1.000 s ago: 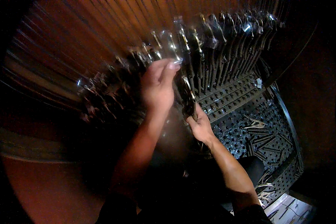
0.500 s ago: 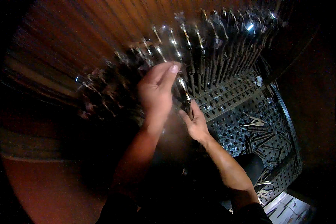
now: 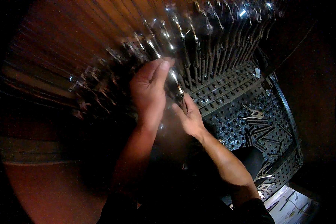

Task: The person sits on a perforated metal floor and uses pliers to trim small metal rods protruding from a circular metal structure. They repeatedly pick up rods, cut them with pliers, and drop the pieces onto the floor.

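Note:
My left hand (image 3: 150, 87) is closed in a pinch beside the top of a shiny metal piece (image 3: 174, 79). What its fingertips hold, if anything, is too small to make out. Lower down, my right hand (image 3: 192, 117) has thumb and fingers closed round the slim dark rod below that metal piece. Many similar dark rods (image 3: 205, 63) stand in a row just behind, with bright metal ends (image 3: 177, 28) at their tops. Fine cords (image 3: 112, 18) run up from these toward the upper left.
A perforated dark board (image 3: 227, 127) spreads at the right, with loose dark rods (image 3: 263, 136) and a pale forked piece (image 3: 254, 113) on it. Pale strands (image 3: 265, 183) lie near its front corner. A bundled cable (image 3: 285, 108) follows its right edge. A reddish panel (image 3: 44, 190) fills the lower left.
Both hands have shifted slightly left in the picture, along with the rods and board behind them. Their grips look the same.

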`<state>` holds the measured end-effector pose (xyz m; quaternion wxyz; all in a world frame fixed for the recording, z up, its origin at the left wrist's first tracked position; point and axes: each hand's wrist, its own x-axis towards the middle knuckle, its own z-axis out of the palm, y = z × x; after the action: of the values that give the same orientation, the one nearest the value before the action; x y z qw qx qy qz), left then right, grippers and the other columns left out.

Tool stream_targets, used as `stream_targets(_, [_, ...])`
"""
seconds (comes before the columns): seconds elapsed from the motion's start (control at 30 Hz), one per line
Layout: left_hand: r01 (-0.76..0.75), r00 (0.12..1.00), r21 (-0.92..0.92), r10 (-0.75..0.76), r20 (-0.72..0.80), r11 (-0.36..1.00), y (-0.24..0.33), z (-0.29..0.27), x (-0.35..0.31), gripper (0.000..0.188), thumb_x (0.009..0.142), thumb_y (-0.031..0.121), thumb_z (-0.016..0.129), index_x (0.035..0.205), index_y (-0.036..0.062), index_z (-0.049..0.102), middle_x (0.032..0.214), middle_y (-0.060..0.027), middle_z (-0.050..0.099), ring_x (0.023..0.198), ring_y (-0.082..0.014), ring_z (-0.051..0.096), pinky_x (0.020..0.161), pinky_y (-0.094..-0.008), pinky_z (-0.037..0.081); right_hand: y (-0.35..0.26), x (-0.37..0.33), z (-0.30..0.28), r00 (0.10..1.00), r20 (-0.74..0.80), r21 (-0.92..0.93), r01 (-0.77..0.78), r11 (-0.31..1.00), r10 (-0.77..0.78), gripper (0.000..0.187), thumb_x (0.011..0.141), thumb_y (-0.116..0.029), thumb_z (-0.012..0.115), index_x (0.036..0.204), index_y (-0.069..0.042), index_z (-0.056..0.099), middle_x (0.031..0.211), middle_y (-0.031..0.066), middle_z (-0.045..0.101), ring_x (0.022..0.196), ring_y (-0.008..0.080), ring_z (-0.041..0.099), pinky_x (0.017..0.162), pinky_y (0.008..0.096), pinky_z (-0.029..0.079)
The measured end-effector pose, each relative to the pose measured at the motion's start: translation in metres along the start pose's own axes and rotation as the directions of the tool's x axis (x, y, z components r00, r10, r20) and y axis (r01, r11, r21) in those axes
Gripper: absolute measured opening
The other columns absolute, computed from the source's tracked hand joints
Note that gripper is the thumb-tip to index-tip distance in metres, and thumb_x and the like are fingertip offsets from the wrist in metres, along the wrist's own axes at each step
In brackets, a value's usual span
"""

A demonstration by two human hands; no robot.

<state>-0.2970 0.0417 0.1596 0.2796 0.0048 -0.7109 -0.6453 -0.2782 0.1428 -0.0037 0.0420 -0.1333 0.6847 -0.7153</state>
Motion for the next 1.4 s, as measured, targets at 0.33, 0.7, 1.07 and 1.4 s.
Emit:
stream_targets(0.33, [0.052,0.999,0.020,-0.051,-0.019,0.998,0.001,0.000,-0.001,0.016,0.097,0.010,0.067,0.106,-0.0005,0.074,0.103,-0.0087,0.076,0.096,-0.0138,0.069,0.089,-0.0265,0.051,-0.021,0.002,-0.005,0.998,0.026,-0.081,-0.055,0.995,0.057,0.048,0.099,-0.018,0.062,0.141,-0.001,0.047,0.136,0.0158,0.058,0.126,0.0250,0.053,0.109,0.0368,0.039])
stream_targets(0.7, [0.035,0.999,-0.037,-0.035,0.014,0.999,0.000,-0.004,0.000,0.019,0.097,0.015,0.068,0.106,-0.0010,0.074,0.104,-0.0088,0.075,0.097,-0.0140,0.067,0.088,-0.0269,0.049,-0.030,0.002,-0.006,1.000,-0.008,-0.157,-0.026,0.987,0.025,0.054,0.096,-0.029,0.066,0.138,0.001,0.051,0.138,0.0237,0.055,0.130,0.0385,0.052,0.112,0.0434,0.039])
stream_targets(1.07, [0.006,1.000,-0.067,-0.006,0.004,0.998,-0.003,-0.005,-0.002,0.017,0.094,0.012,0.071,0.102,-0.0021,0.074,0.099,-0.0117,0.076,0.094,-0.0161,0.071,0.089,-0.0286,0.052,-0.020,0.003,-0.003,0.996,-0.059,-0.223,0.059,0.973,-0.074,0.029,0.100,-0.018,0.062,0.122,0.000,0.052,0.109,0.0121,0.062,0.101,0.0164,0.054,0.092,0.0310,0.046])
stream_targets(1.4, [0.030,0.999,-0.098,-0.027,0.029,0.995,-0.006,-0.005,-0.002,0.023,0.094,0.025,0.073,0.103,0.0040,0.075,0.102,-0.0077,0.076,0.092,-0.0114,0.065,0.081,-0.0264,0.046,-0.019,0.008,0.002,0.994,-0.060,-0.138,0.081,0.987,-0.090,0.029,0.101,-0.009,0.059,0.127,0.001,0.051,0.120,0.0115,0.063,0.110,0.0158,0.056,0.099,0.0304,0.044])
